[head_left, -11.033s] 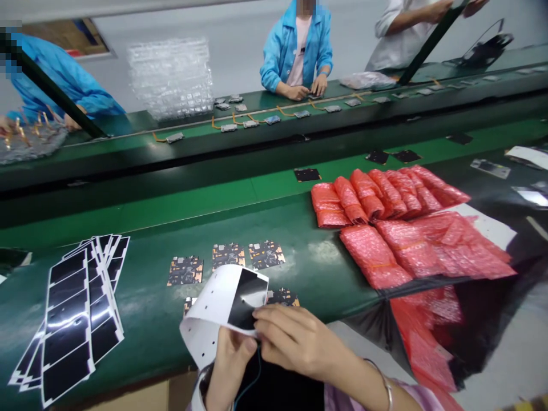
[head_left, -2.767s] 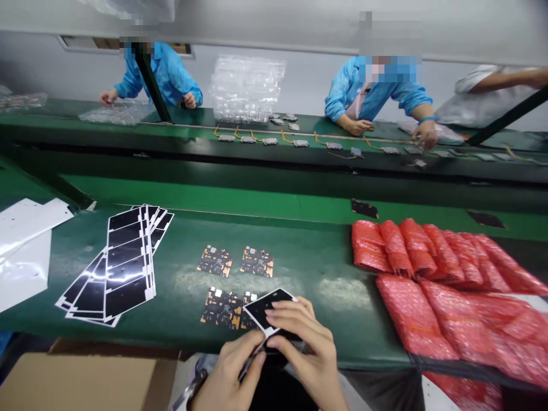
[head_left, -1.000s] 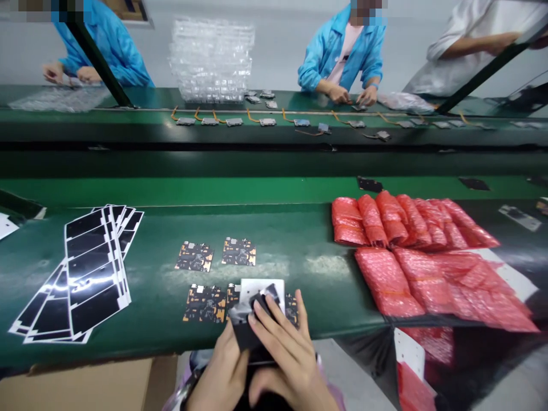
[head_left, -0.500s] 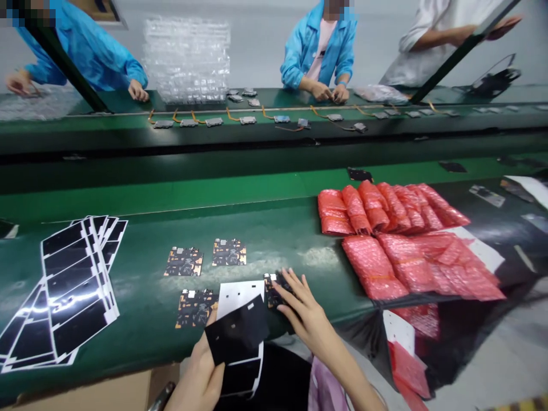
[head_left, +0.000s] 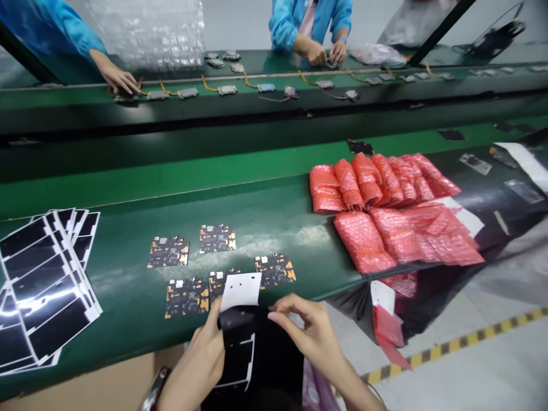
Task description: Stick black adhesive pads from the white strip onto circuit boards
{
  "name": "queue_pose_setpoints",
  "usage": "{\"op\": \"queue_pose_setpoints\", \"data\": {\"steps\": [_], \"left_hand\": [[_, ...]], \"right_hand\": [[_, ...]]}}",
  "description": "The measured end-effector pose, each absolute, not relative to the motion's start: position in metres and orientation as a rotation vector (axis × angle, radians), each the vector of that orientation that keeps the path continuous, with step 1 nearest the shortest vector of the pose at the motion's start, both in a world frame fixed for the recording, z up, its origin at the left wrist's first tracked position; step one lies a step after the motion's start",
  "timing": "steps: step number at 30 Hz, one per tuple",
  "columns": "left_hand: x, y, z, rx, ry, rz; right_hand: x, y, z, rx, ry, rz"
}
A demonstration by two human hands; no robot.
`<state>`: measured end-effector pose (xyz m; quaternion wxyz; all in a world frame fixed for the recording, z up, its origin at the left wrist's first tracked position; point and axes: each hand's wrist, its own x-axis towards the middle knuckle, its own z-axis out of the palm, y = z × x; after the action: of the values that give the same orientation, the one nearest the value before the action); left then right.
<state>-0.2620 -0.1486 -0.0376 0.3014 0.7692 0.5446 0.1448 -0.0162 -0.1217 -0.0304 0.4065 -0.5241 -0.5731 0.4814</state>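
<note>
My left hand [head_left: 199, 348] is closed on a sticker sheet [head_left: 242, 292] with a white backing, held at the bench's near edge. A black film sticker [head_left: 240, 319] curves across that sheet, partly lifted from the backing. At the film's right corner, the thumb and fingertips of my right hand [head_left: 310, 328] are pinched together; the film's edge blends into dark clothing behind. Just beyond my hands lie several black circuit boards with copper-coloured patches, among them a right-hand board [head_left: 276, 269] and a front-left board [head_left: 187, 297]. The sheet partly covers another circuit board [head_left: 217, 279].
Overlapping sheets of black stickers [head_left: 51, 279] lie at left. Red bubble-wrap packs [head_left: 363, 242] are piled at right, above a black bag [head_left: 436, 297]. Across the green conveyor [head_left: 192, 180], co-workers in blue sleeves handle small parts along a raised line.
My right hand has left the right-hand circuit board and come back to the black film's corner. The film has turned and bends between my hands. A co-worker's hand reaches onto the far line.
</note>
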Motion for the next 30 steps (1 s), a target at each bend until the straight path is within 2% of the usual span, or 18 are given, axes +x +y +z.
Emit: {"op": "queue_pose_setpoints", "data": {"steps": [6, 15, 30], "left_hand": [[-0.266, -0.152, -0.047, 1.917, 1.556, 0.32], [-0.291, -0.142, -0.051, 1.741, 1.669, 0.793], [-0.292, -0.146, -0.053, 1.727, 1.681, 0.827]], "right_hand": [[-0.002, -0.11, -0.025, -1.314, -1.498, 0.913], [0.039, -0.061, -0.061, -1.499, -1.191, 1.317], [0.044, -0.056, -0.083, -1.538, -1.153, 1.452]]}}
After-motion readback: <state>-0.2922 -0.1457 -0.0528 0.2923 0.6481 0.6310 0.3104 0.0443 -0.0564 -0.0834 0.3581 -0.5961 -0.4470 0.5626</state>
